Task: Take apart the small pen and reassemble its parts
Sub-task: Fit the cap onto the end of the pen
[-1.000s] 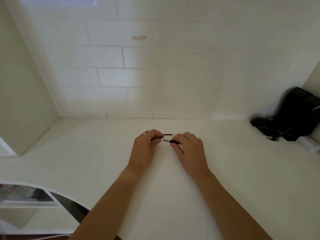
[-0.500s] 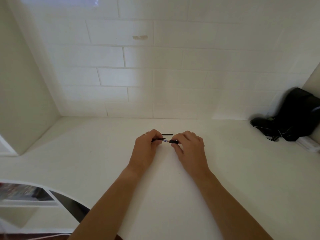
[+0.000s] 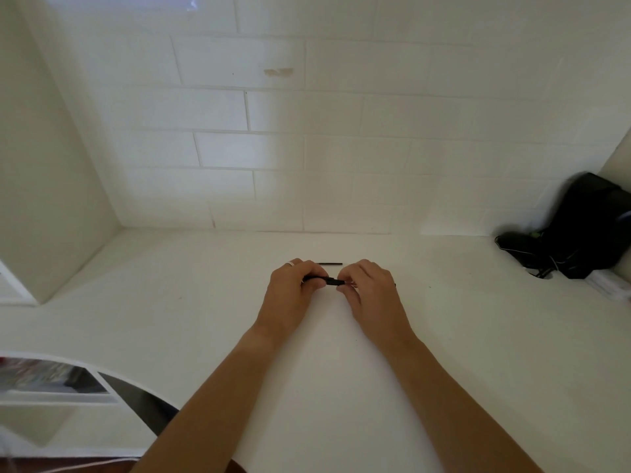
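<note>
My left hand (image 3: pixel 293 288) and my right hand (image 3: pixel 370 290) meet over the middle of the white counter (image 3: pixel 170 319), each pinching one end of a small black pen (image 3: pixel 324 279). The two pen pieces now touch end to end, and no silver tip shows between them. The fingers hide most of the pen. A thin black rod (image 3: pixel 330 264), another pen part, lies flat on the counter just behind my hands. A ring sits on a finger of my left hand.
A black bag with cables (image 3: pixel 577 233) sits in the back right corner, with a white box (image 3: pixel 607 285) beside it. A white tiled wall (image 3: pixel 307 148) closes the back, and a cabinet side (image 3: pixel 44 199) the left. The counter's curved edge runs at the lower left.
My hands have drawn closer together. The silver tip seen between the two pen pieces earlier has slid out of sight, and the pieces now meet.
</note>
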`<state>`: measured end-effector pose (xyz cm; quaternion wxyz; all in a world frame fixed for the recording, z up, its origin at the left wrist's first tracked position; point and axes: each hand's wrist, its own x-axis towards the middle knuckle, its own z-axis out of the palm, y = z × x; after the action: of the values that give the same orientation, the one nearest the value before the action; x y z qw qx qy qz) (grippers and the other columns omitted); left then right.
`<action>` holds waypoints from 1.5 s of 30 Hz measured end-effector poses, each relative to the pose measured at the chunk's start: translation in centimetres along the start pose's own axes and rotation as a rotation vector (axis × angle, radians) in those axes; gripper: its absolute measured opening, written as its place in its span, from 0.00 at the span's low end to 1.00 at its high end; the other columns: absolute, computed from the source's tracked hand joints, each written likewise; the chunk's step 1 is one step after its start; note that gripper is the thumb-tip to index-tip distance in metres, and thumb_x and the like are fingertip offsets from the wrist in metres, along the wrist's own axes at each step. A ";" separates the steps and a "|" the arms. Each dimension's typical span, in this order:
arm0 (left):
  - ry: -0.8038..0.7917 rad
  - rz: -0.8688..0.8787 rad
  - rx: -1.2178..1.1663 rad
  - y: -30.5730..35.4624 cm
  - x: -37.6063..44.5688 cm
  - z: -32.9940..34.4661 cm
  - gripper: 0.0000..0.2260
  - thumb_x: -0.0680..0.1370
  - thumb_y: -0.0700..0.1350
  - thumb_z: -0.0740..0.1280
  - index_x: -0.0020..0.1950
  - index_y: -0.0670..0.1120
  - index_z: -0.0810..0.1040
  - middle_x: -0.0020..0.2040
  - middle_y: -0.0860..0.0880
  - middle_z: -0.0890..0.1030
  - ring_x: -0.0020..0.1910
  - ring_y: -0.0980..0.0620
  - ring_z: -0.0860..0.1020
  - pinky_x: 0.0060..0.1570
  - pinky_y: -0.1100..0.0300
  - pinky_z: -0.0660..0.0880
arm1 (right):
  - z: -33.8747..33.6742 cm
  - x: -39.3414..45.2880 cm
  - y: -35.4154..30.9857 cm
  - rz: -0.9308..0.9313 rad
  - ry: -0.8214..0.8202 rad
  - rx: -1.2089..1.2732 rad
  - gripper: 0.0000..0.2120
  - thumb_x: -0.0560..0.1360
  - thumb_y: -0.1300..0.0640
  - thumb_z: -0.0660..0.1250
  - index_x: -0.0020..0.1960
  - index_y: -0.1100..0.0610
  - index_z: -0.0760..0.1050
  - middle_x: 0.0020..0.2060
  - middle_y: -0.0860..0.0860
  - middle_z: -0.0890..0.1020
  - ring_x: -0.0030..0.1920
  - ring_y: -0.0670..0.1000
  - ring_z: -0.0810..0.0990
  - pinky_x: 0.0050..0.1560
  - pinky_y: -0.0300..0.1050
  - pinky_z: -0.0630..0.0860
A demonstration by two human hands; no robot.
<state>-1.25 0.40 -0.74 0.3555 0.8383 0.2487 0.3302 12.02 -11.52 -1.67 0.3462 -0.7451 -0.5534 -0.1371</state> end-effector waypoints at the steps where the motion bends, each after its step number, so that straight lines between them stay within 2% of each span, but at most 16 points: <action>1: -0.003 -0.004 0.004 0.0 0.0 0.0 0.09 0.76 0.36 0.69 0.48 0.48 0.85 0.42 0.54 0.81 0.44 0.62 0.77 0.44 0.75 0.67 | 0.0 0.0 0.0 -0.005 -0.002 -0.002 0.02 0.75 0.60 0.70 0.47 0.55 0.77 0.42 0.48 0.79 0.42 0.51 0.77 0.50 0.42 0.68; 5: -0.023 -0.008 0.027 0.1 0.0 0.0 0.09 0.76 0.35 0.69 0.47 0.49 0.85 0.43 0.51 0.82 0.45 0.60 0.77 0.45 0.76 0.68 | 0.1 0.0 -0.1 -0.002 -0.024 0.007 0.01 0.74 0.60 0.69 0.46 0.56 0.77 0.41 0.49 0.79 0.42 0.52 0.77 0.49 0.44 0.69; 10: -0.038 -0.006 0.040 0.2 0.0 -0.1 0.10 0.76 0.34 0.69 0.48 0.47 0.86 0.44 0.50 0.84 0.46 0.57 0.79 0.46 0.74 0.69 | 0.0 -0.3 -0.3 0.031 -0.041 0.039 0.02 0.75 0.62 0.70 0.46 0.57 0.78 0.41 0.50 0.79 0.41 0.50 0.75 0.48 0.31 0.62; 13: -0.041 -0.003 0.033 0.4 0.0 -0.2 0.10 0.76 0.34 0.68 0.48 0.47 0.86 0.44 0.50 0.85 0.47 0.56 0.80 0.47 0.74 0.70 | 0.0 -0.3 -0.2 0.033 -0.051 0.053 0.01 0.76 0.62 0.69 0.46 0.58 0.78 0.41 0.50 0.79 0.40 0.50 0.74 0.48 0.30 0.61; 15: -0.040 0.003 0.030 0.5 0.0 -0.2 0.10 0.76 0.34 0.69 0.49 0.47 0.86 0.45 0.51 0.85 0.47 0.57 0.80 0.47 0.73 0.71 | 0.1 -0.2 -0.1 0.021 -0.041 0.043 0.01 0.76 0.61 0.68 0.47 0.57 0.78 0.41 0.49 0.79 0.40 0.50 0.75 0.50 0.32 0.65; 17: -0.031 -0.016 0.006 0.5 -0.1 -0.1 0.10 0.76 0.34 0.68 0.48 0.48 0.86 0.45 0.52 0.85 0.47 0.59 0.79 0.47 0.73 0.71 | 0.4 -0.2 0.0 0.009 -0.021 -0.001 0.04 0.77 0.58 0.65 0.47 0.55 0.79 0.41 0.48 0.79 0.41 0.50 0.77 0.51 0.42 0.71; 19: -0.019 -0.031 0.008 0.5 -0.3 0.2 0.10 0.76 0.36 0.68 0.48 0.49 0.86 0.45 0.54 0.84 0.48 0.59 0.78 0.46 0.72 0.70 | 0.7 -0.2 0.2 0.030 -0.013 -0.034 0.07 0.78 0.56 0.63 0.48 0.53 0.80 0.43 0.47 0.79 0.44 0.49 0.78 0.53 0.47 0.72; 21: 0.016 -0.024 0.079 0.3 -0.3 0.5 0.09 0.77 0.37 0.69 0.50 0.49 0.85 0.47 0.54 0.84 0.51 0.56 0.75 0.48 0.70 0.69 | 0.7 -0.2 0.5 0.067 -0.010 -0.031 0.06 0.77 0.56 0.65 0.48 0.51 0.81 0.45 0.46 0.79 0.46 0.48 0.78 0.55 0.46 0.70; 24: 0.031 -0.047 0.128 -0.2 0.0 0.7 0.08 0.76 0.37 0.71 0.50 0.48 0.84 0.47 0.52 0.80 0.52 0.52 0.74 0.49 0.65 0.70 | 1.0 -0.1 1.0 0.065 -0.017 -0.034 0.05 0.75 0.56 0.69 0.48 0.50 0.84 0.44 0.46 0.79 0.46 0.49 0.77 0.52 0.46 0.68; 27: 0.051 -0.075 0.162 -0.5 0.1 0.5 0.08 0.75 0.35 0.71 0.46 0.48 0.83 0.44 0.51 0.79 0.50 0.52 0.75 0.45 0.70 0.67 | 0.9 0.1 1.0 0.085 -0.028 -0.031 0.05 0.75 0.56 0.71 0.50 0.51 0.84 0.45 0.46 0.81 0.46 0.50 0.78 0.52 0.48 0.72; 29: 0.103 -0.112 0.163 -0.8 0.2 0.3 0.09 0.75 0.34 0.70 0.46 0.49 0.83 0.43 0.53 0.78 0.50 0.52 0.74 0.44 0.71 0.65 | 0.8 0.1 0.8 0.130 -0.025 -0.040 0.04 0.75 0.55 0.72 0.50 0.51 0.82 0.46 0.45 0.81 0.48 0.50 0.78 0.54 0.46 0.70; 31: 0.147 -0.154 0.162 -1.0 0.2 0.1 0.10 0.76 0.34 0.70 0.46 0.49 0.83 0.42 0.54 0.76 0.50 0.52 0.73 0.44 0.68 0.65 | 0.8 0.1 0.8 0.166 -0.016 -0.082 0.03 0.75 0.56 0.72 0.48 0.50 0.80 0.45 0.45 0.80 0.48 0.50 0.78 0.54 0.44 0.65; 34: 0.177 -0.166 0.171 -1.4 0.3 0.2 0.10 0.76 0.33 0.70 0.46 0.48 0.83 0.43 0.52 0.77 0.51 0.50 0.74 0.47 0.63 0.66 | 0.7 -0.1 0.9 0.247 0.007 -0.115 0.02 0.75 0.56 0.72 0.47 0.49 0.80 0.44 0.46 0.80 0.47 0.51 0.77 0.56 0.46 0.66; 39: 0.183 -0.167 0.155 -1.6 0.4 0.3 0.09 0.77 0.33 0.69 0.47 0.47 0.84 0.44 0.53 0.76 0.52 0.51 0.73 0.45 0.70 0.65 | 0.6 -0.2 1.4 0.332 0.029 -0.121 0.04 0.76 0.58 0.70 0.48 0.50 0.81 0.47 0.48 0.79 0.49 0.52 0.77 0.56 0.48 0.68; 45: 0.149 -0.151 0.204 -1.8 0.7 0.5 0.08 0.78 0.36 0.69 0.50 0.49 0.84 0.45 0.54 0.75 0.53 0.51 0.72 0.50 0.59 0.67 | 0.9 -0.2 1.4 0.327 0.028 -0.198 0.04 0.78 0.57 0.66 0.50 0.51 0.79 0.48 0.49 0.78 0.49 0.54 0.75 0.53 0.49 0.67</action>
<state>-0.81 1.80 -2.14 0.2730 0.8219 0.3693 0.3370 13.11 -11.25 -2.96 0.2967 -0.8534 -0.4039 -0.1433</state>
